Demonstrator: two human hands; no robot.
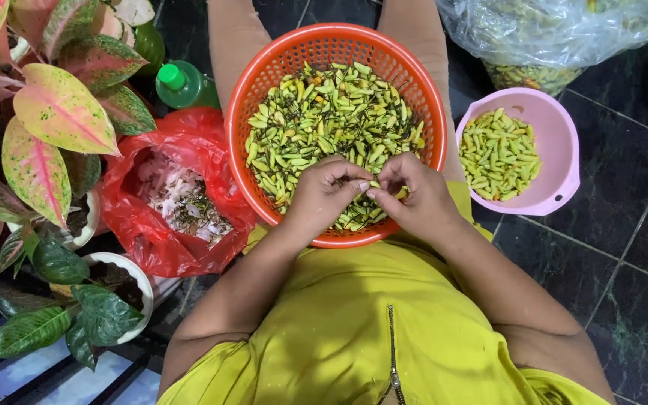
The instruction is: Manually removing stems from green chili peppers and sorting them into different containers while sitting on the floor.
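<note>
Dark tile floor (624, 247). Left hand (322, 196) and right hand (414, 196) fingers pinch one chili (376, 185) between them, lying crosswise, over the orange basket (264, 82).

Worker wore a yellow-green top with a metal zip running down its centre | short sleeves left both forearms bare | left hand (322, 196) and right hand (414, 196) were ungloved | pale polish showed on one fingernail
</note>
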